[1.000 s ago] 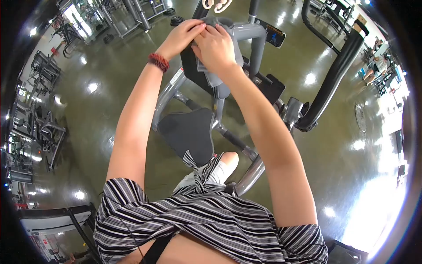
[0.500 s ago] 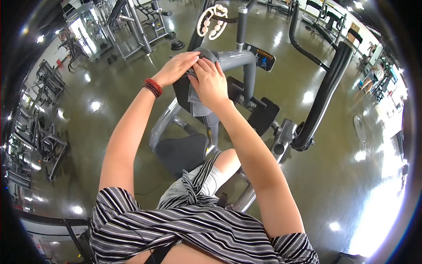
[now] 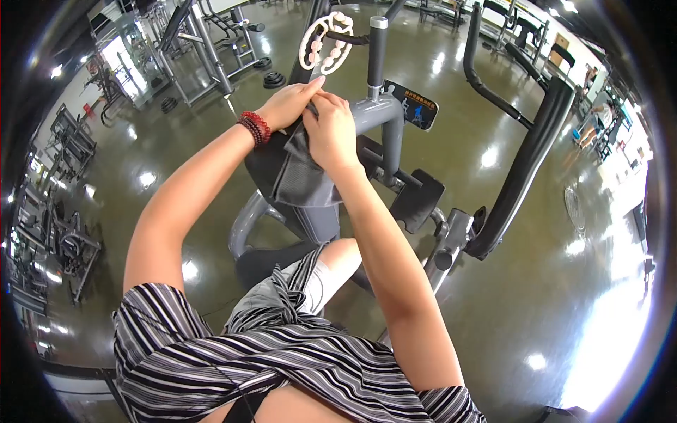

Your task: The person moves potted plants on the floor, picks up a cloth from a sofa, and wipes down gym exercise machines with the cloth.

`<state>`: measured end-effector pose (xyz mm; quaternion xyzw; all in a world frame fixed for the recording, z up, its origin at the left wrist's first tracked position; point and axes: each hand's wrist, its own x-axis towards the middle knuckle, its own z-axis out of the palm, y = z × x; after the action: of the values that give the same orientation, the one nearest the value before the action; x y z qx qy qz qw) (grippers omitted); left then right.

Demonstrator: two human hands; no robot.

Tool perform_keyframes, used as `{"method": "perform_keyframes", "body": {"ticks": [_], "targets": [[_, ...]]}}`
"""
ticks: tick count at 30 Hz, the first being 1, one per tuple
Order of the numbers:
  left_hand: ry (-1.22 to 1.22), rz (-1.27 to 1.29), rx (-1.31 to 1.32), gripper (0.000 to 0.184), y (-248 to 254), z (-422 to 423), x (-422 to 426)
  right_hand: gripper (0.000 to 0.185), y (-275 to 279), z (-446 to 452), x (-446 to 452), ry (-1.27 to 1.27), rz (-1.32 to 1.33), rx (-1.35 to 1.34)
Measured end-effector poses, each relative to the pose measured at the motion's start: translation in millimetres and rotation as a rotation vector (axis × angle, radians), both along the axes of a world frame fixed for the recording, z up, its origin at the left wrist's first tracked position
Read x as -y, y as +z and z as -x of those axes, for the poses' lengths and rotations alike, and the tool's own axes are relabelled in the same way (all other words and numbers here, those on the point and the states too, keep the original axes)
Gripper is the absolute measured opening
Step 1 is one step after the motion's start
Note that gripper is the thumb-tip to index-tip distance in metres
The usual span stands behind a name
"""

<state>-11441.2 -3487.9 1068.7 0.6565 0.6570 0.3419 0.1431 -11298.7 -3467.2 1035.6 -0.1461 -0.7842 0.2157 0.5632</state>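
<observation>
Both my hands meet at the top of the exercise machine's dark backrest pad (image 3: 268, 169). A dark grey cloth (image 3: 303, 183) hangs down over the pad from beneath them. My left hand (image 3: 288, 106), with red and dark bead bracelets (image 3: 255, 129) at the wrist, is closed at the cloth's upper end; most of its fingers are hidden. My right hand (image 3: 331, 134) overlaps it, fingers bent and closed on the cloth. Just beyond the hands, a white and pink beaded massage loop (image 3: 326, 44) hangs on a dark handle (image 3: 349, 39).
The machine's grey frame (image 3: 381, 116) carries an instruction plate (image 3: 411, 106) to the right. A long padded lever arm (image 3: 525, 166) rises further right. Weight plates (image 3: 273, 80) lie on the shiny green floor (image 3: 176, 233). Another person (image 3: 599, 123) is far off at right.
My hands have drawn together and my fingers have bent in from lying flatter on the pad top. More of the grey cloth now shows, spread lower over the pad. The view has shifted slightly.
</observation>
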Motion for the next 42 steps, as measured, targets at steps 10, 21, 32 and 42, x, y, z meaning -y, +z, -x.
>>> {"method": "perform_keyframes", "body": {"ticks": [10,21,32,42], "targets": [[-0.002,-0.021,-0.196,0.032,34,-19,27,0.024,-1,2,-33,0.194,0.473,0.019],[0.142,-0.224,1.142,0.049,-101,45,67,0.027,-23,12,-116,-0.039,0.348,0.338],[0.254,0.078,1.472,0.043,-264,18,153,0.026,-20,3,-90,-0.021,0.363,0.294],[-0.522,1.234,0.186,0.042,-225,125,246,0.034,-43,-19,-41,-0.175,0.231,0.197]]}}
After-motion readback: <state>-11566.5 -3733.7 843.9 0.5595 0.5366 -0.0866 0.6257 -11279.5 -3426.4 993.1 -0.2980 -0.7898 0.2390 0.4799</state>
